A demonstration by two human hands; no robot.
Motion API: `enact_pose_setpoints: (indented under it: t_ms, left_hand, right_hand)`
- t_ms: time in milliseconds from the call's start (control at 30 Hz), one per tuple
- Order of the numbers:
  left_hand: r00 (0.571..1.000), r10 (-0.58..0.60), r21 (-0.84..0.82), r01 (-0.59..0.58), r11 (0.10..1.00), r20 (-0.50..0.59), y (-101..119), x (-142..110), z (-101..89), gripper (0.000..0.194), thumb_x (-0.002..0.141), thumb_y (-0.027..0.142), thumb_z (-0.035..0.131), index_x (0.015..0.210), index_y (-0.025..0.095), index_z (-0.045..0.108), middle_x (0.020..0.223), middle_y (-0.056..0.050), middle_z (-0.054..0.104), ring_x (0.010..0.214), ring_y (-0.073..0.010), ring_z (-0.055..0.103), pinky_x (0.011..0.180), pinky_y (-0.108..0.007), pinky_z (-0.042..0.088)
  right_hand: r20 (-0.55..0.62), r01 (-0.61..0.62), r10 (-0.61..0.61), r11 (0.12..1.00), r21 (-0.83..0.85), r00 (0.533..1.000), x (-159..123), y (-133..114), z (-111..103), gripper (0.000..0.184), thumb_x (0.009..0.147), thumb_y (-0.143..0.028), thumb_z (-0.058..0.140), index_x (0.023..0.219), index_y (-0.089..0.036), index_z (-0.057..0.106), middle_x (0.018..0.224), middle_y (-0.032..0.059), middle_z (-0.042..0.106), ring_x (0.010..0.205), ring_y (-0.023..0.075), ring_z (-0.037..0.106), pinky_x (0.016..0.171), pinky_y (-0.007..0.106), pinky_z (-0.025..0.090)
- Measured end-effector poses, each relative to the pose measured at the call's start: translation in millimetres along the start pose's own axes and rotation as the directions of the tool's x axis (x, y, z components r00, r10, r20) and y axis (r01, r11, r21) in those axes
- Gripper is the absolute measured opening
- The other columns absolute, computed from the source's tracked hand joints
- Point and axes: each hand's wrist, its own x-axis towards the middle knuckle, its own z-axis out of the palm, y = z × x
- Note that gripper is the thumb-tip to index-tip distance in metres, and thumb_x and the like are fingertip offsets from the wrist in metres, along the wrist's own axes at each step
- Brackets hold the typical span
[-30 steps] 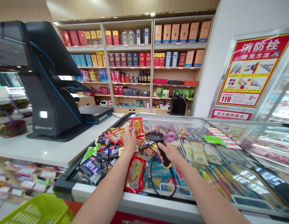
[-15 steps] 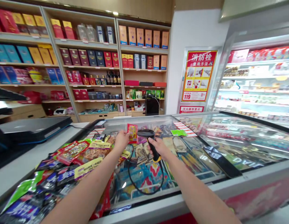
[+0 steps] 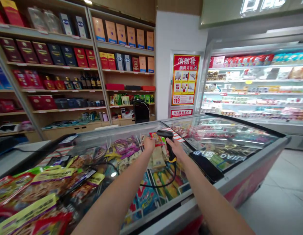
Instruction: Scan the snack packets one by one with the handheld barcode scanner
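My left hand (image 3: 149,144) is closed on a small red snack packet (image 3: 158,139), partly hidden behind the fingers. Just right of it, my right hand (image 3: 175,148) wraps round the handle of a black barcode scanner (image 3: 170,143) with a yellow-trimmed base. From the handle a black cable (image 3: 163,186) loops left under my left forearm. Both hands are above the glass top of a chest freezer (image 3: 183,202), over ice-cream packs seen through the glass. A green packet lies behind the scanner, largely hidden.
A heap of snack packets (image 3: 51,182) covers the freezer's left end. Shelves of boxed bottles (image 3: 124,62) line the back wall, beside a red fire-hydrant poster (image 3: 185,80). A lit display fridge (image 3: 259,85) stands at the right, with tiled floor (image 3: 276,195) before it.
The view has turned right. Both hands have moved rightward over the freezer, carrying the packet and the scanner away from the heap. The packet has tilted from upright to flatter.
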Motion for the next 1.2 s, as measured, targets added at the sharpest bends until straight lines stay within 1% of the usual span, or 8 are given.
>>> enact_pose_setpoints:
  t_ms: [133,300,467,600,733,867,1067,1200]
  left_hand:
    - [0.996,-0.087,0.005,0.087,0.996,0.007,20.4,2.3,25.3,0.012,0.081,0.019,0.057,0.088,0.013,0.065,0.100,-0.016,0.071,0.098,-0.0241,0.066,0.081,-0.030,0.048]
    - [0.998,-0.064,0.038,0.062,0.997,0.030,27.4,1.2,39.5,0.011,0.080,0.020,0.060,0.086,0.013,0.066,0.099,-0.015,0.071,0.096,-0.0237,0.067,0.080,-0.029,0.048]
    - [0.996,-0.069,0.047,0.066,0.997,0.055,26.5,-0.5,42.1,0.013,0.080,0.018,0.059,0.089,0.012,0.065,0.101,-0.017,0.070,0.100,-0.0248,0.065,0.084,-0.031,0.047]
    - [0.993,-0.087,0.009,0.088,0.996,-0.078,27.9,-6.7,27.3,0.029,0.076,0.019,0.064,0.104,0.010,0.061,0.116,-0.020,0.063,0.116,-0.0273,0.057,0.095,-0.035,0.043]
    - [0.986,-0.099,-0.036,0.095,0.995,-0.132,20.5,-14.7,-16.3,0.044,0.076,0.025,0.066,0.116,0.008,0.055,0.125,-0.022,0.057,0.124,-0.0267,0.050,0.100,-0.034,0.040]
    - [0.981,-0.052,-0.048,0.044,0.998,-0.188,-3.8,-22.5,-83.9,0.048,0.075,0.026,0.067,0.118,0.009,0.054,0.125,-0.019,0.056,0.119,-0.0237,0.054,0.099,-0.032,0.040]
    - [0.962,0.020,0.244,0.049,0.968,-0.271,-56.7,-48.2,-204.9,0.043,0.074,0.029,0.067,0.113,0.012,0.059,0.125,-0.016,0.055,0.112,-0.0215,0.057,0.095,-0.029,0.042]
    - [0.973,-0.038,0.535,0.157,0.830,-0.226,-94.1,-83.4,-273.8,0.038,0.075,0.035,0.065,0.105,0.013,0.064,0.116,-0.016,0.060,0.107,-0.0256,0.059,0.092,-0.032,0.044]
  right_hand:
    - [-0.071,0.022,-0.019,0.999,0.036,0.997,2.7,7.0,-13.8,0.043,0.070,-0.059,0.063,0.075,-0.020,0.046,0.048,-0.0060,0.053,0.036,0.0089,0.047,0.036,0.022,0.041]
    - [-0.169,0.031,-0.025,0.999,0.034,0.985,3.8,10.5,-20.4,0.043,0.070,-0.057,0.066,0.078,-0.021,0.045,0.048,-0.0069,0.051,0.034,0.0092,0.047,0.033,0.021,0.040]
    - [-0.231,0.031,-0.016,0.998,0.061,0.973,4.8,8.8,-23.8,0.040,0.073,-0.056,0.064,0.076,-0.021,0.045,0.049,-0.0060,0.052,0.035,0.0097,0.048,0.034,0.022,0.042]
    - [-0.231,-0.004,0.015,0.999,0.046,0.973,4.7,11.2,-23.8,0.042,0.069,-0.056,0.068,0.076,-0.021,0.046,0.048,-0.0062,0.052,0.034,0.0094,0.047,0.033,0.022,0.041]
    - [-0.191,-0.020,0.024,1.000,0.024,0.981,1.4,16.6,-21.9,0.041,0.068,-0.055,0.070,0.074,-0.021,0.047,0.049,-0.0053,0.053,0.035,0.0098,0.047,0.033,0.022,0.041]
    - [-0.082,-0.111,0.110,0.994,-0.011,0.991,-3.5,18.1,-4.9,0.037,0.073,-0.052,0.067,0.067,-0.022,0.047,0.045,-0.0028,0.052,0.034,0.0111,0.046,0.035,0.024,0.041]
    - [0.146,-0.153,0.159,0.987,-0.057,0.976,-19.2,6.7,65.3,0.030,0.082,-0.045,0.059,0.069,-0.021,0.048,0.045,-0.0025,0.051,0.034,0.0104,0.045,0.036,0.023,0.040]
    - [0.308,-0.141,0.145,0.989,-0.034,0.940,-33.4,5.4,121.6,0.030,0.080,-0.045,0.062,0.072,-0.020,0.047,0.050,-0.0039,0.053,0.036,0.0095,0.047,0.034,0.021,0.040]
